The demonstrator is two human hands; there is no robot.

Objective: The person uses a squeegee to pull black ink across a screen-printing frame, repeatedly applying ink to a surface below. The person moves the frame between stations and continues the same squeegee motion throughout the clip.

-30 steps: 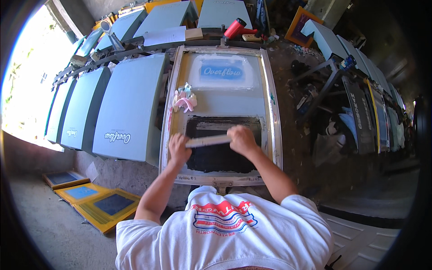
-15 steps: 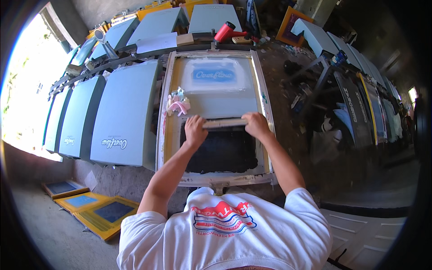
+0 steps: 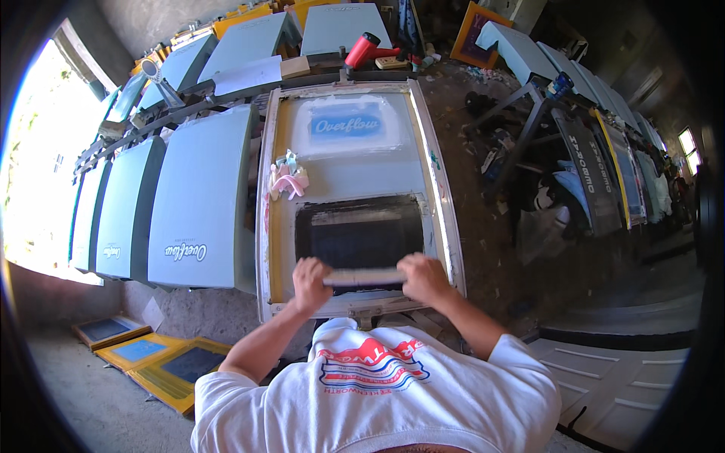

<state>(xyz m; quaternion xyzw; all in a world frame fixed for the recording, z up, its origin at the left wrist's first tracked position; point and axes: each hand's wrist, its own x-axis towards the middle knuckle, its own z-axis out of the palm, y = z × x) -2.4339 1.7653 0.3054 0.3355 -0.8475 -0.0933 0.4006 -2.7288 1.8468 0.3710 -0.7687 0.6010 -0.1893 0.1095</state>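
Note:
A squeegee (image 3: 365,277) with a pale wooden handle lies across the near part of a large screen printing frame (image 3: 442,204). My left hand (image 3: 310,283) is closed round its left end, and my right hand (image 3: 423,277) grips the right end. Beyond the squeegee spreads a dark rectangle of ink (image 3: 359,230), streaked thin toward its far edge. Farther up the same mesh shows a blue patch (image 3: 346,124) with pale lettering. A crumpled pink and white rag (image 3: 289,180) rests on the frame's left side. The squeegee's blade is hidden from above.
Pale blue fabric-covered boards (image 3: 198,204) stand along the left and back. A red heat gun (image 3: 362,50) sits just past the frame's far end. Yellow-framed screens (image 3: 162,359) lie on the floor at lower left. At right are a metal stand (image 3: 521,124) and dark printed panels (image 3: 581,162).
Both hands have drawn the squeegee toward me, from the far edge of the dark ink area to its near edge. The ink behind it now looks thinner and streaked.

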